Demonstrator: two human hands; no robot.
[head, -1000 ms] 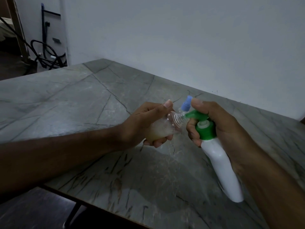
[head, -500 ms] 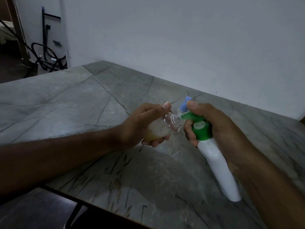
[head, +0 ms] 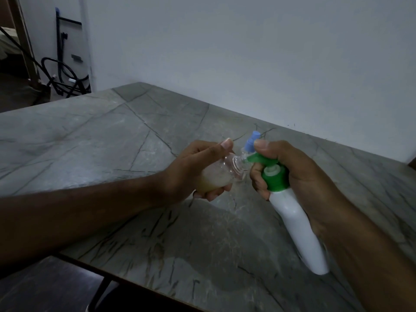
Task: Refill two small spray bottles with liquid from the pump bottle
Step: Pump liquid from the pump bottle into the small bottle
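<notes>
Head view: the right hand grips the white pump bottle, thumb on its green spout. Just left of the spout, the left hand holds a small bottle, partly full. Filling looks underway; next, press gently, spout aimed inside. Behind sits another bottle.

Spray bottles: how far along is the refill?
Done: the clear bottle in the left hand holds some pale liquid. In hand: the right hand grips the pump bottle, green nozzle at the clear bottle's open mouth. Left: topping up and capping. A blue sprayer shows behind; its bottle's level cannot be told.
</notes>
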